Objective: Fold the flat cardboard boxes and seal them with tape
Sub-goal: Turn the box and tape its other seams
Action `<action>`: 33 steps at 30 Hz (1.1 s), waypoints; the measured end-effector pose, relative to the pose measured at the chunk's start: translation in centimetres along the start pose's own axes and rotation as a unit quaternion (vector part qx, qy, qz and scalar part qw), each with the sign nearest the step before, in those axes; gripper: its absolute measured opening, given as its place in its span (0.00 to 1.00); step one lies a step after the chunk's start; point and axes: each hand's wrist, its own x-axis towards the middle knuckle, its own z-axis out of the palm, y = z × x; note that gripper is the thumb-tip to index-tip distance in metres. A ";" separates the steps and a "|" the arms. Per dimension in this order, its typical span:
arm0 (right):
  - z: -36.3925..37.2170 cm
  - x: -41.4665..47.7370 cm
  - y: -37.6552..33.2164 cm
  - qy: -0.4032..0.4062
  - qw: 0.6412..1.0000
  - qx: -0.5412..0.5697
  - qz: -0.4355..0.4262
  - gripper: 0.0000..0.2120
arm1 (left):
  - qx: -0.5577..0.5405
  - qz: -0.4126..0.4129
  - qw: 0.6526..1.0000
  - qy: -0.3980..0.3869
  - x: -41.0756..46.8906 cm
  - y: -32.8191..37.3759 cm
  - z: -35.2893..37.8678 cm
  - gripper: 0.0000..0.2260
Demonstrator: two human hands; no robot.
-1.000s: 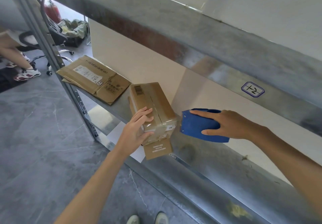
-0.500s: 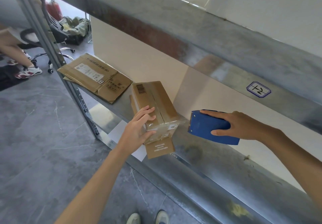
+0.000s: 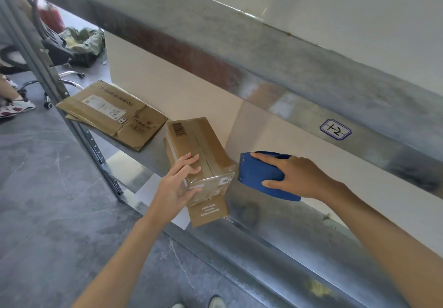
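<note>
A folded brown cardboard box [image 3: 203, 144] with a barcode lies on the metal shelf [image 3: 275, 214]; clear tape runs over its top seam and near end, and one flap hangs past the shelf's front edge. My left hand [image 3: 178, 185] grips the box's near left corner, fingers on top and thumb on the end face. My right hand [image 3: 294, 177] holds a blue tape dispenser [image 3: 257, 173] just right of the box's near end. A stack of flat cardboard boxes [image 3: 110, 113] lies on the shelf farther left.
An upper shelf beam [image 3: 263, 67] with a "1-2" label [image 3: 335, 129] hangs over the work area. The rack's upright post [image 3: 60, 87] stands at left. An office chair [image 3: 48, 51] and another person's shoe [image 3: 16, 107] are on the grey floor beyond.
My right hand first drew the dispenser away to the right, then brought it back close to the box's near end. My left hand has kept its hold on the box.
</note>
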 end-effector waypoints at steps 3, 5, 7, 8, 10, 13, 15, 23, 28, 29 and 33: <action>1.1 0.2 -1.2 0.022 0.999 -0.026 0.005 0.34 | 0.003 0.000 1.000 -0.002 0.1 0.1 0.0 0.15; 1.7 0.3 -1.6 0.036 0.998 -0.053 0.017 0.35 | 0.003 0.000 1.000 -0.002 0.1 0.2 0.0 0.15; 2.5 0.5 -1.9 0.036 0.996 -0.079 0.033 0.34 | 0.006 0.000 1.000 0.000 -0.1 0.2 0.0 0.15; 3.1 0.7 -2.1 0.039 0.995 -0.077 0.039 0.34 | 0.004 0.001 1.000 -0.001 -0.2 0.2 0.0 0.15; 4.1 1.5 -2.6 0.048 0.997 -0.054 0.041 0.34 | 0.004 -0.003 1.000 -0.001 -0.1 0.4 -0.1 0.14; 6.0 1.8 -2.3 0.069 0.995 0.014 0.074 0.34 | 0.010 -0.011 1.000 -0.007 0.1 0.6 -0.3 0.14; 7.6 1.4 -1.6 0.082 0.988 0.066 0.115 0.33 | 0.008 -0.010 1.000 -0.009 0.1 0.7 -0.2 0.14; 14.3 0.0 -0.8 0.101 0.965 0.159 0.182 0.35 | 0.003 -0.018 1.000 -0.010 0.2 0.7 -0.2 0.15; 15.6 0.4 -1.5 0.122 0.964 0.146 0.186 0.32 | 0.010 -0.017 1.000 -0.005 0.2 0.8 -0.1 0.15; 15.8 0.5 -1.3 0.121 0.962 0.162 0.184 0.31 | 0.011 -0.017 1.000 -0.004 0.2 0.8 -0.1 0.15; 15.6 0.5 -0.3 0.106 0.947 0.252 0.170 0.30 | 0.009 -0.019 1.000 -0.001 0.2 0.9 0.0 0.15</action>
